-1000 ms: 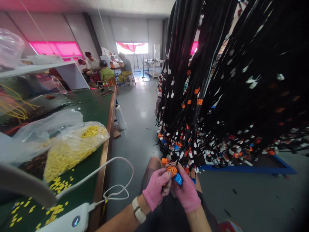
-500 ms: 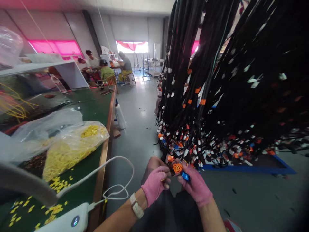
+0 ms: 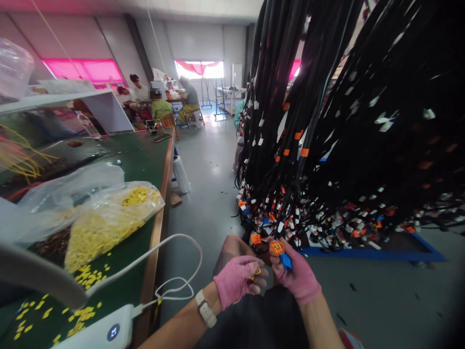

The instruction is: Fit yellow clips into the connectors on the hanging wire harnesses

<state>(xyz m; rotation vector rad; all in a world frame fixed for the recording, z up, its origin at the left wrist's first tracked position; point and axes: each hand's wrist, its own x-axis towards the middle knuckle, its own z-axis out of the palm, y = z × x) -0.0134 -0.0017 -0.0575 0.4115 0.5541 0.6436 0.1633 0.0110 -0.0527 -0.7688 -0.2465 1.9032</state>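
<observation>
Both my hands wear pink fingerless gloves and are close together over my lap. My left hand is closed on small yellow clips, pinched between thumb and fingers. In my right hand is an orange connector, its slotted face turned up toward me. A blue connector sits against the same fingers, just below the orange one. Another orange connector hangs just left of my right fingertips. Black cable bundles with white and orange tags hang right above my hands.
On the green table at left lie a clear bag of yellow clips, loose yellow clips, and a white power bank with a white cable. A blue-edged rack base stands right. Several people sit at far tables.
My hands have moved slightly apart. The orange and blue connectors in my right hand have shifted right and turned, and yellow clips now show in my left fingers.
</observation>
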